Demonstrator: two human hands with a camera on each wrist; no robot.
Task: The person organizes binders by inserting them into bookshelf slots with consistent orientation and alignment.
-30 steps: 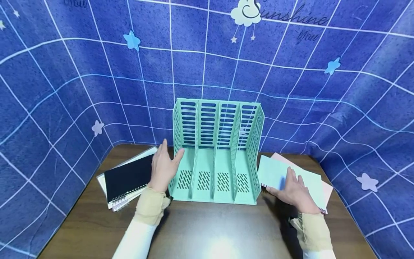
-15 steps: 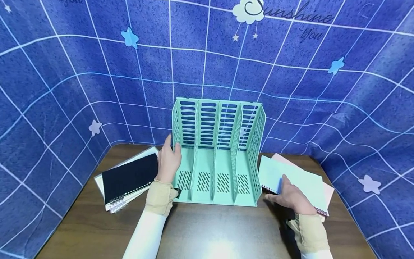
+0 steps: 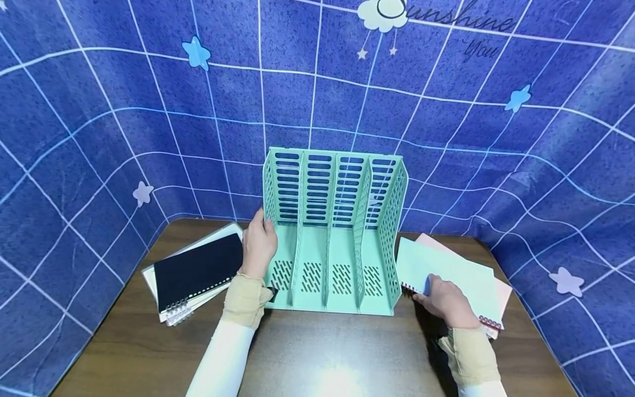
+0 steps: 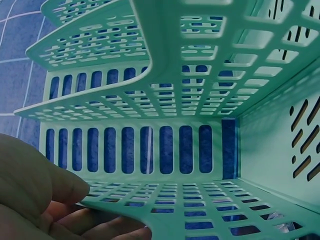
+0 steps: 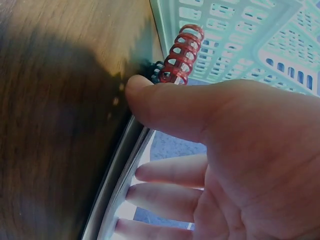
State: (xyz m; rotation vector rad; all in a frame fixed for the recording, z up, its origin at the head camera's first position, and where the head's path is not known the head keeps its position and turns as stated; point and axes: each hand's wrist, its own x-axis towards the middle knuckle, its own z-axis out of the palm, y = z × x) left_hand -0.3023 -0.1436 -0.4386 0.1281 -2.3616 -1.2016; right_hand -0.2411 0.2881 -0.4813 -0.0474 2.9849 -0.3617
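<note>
1. Head view: at the rack's eight o'clock, a black notebook (image 3: pixel 198 270) lies across paler notebooks (image 3: pixel 205 299), coils toward the person, probably for easy reach.
2. Left hand (image 3: pixel 259 245) pinches the rack's left wall, thumb inside and fingers outside, likely to steady it.
3. Mint rack (image 3: pixel 313 242) stands upright at centre, its four bays facing the person.
4. Right hand (image 3: pixel 448 302), at the rack's four o'clock, seems to pinch the near edge of the pale green notebook (image 3: pixel 456 264), thumb by the coils; a pink notebook (image 3: pixel 503 298) shows beneath.
5. Brown wood-grained table (image 3: pixel 297 358), glare at six o'clock; blue star-printed cloth (image 3: pixel 223 110) hangs at twelve and both sides.
</note>
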